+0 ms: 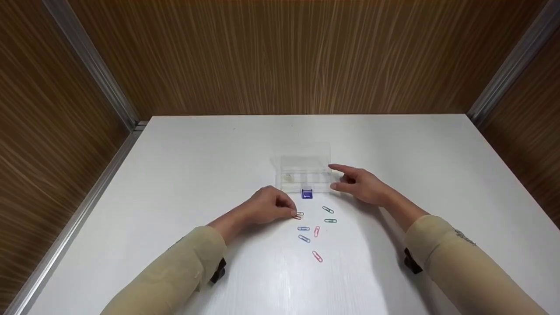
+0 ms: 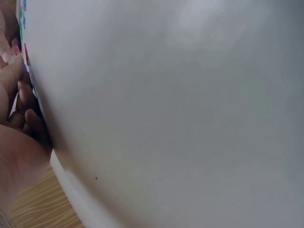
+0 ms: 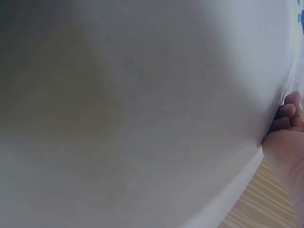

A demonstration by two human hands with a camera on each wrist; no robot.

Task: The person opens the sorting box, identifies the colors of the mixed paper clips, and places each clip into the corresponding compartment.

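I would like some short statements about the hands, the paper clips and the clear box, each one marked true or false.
1. The left hand pinches a red paper clip on the white table. True.
2. The right hand holds a green paper clip. False: it holds no clip and rests by the clear box.
3. Loose paper clips lie nearer the person than the box. True.
4. The box has a red latch. False: the blue latch is in front.
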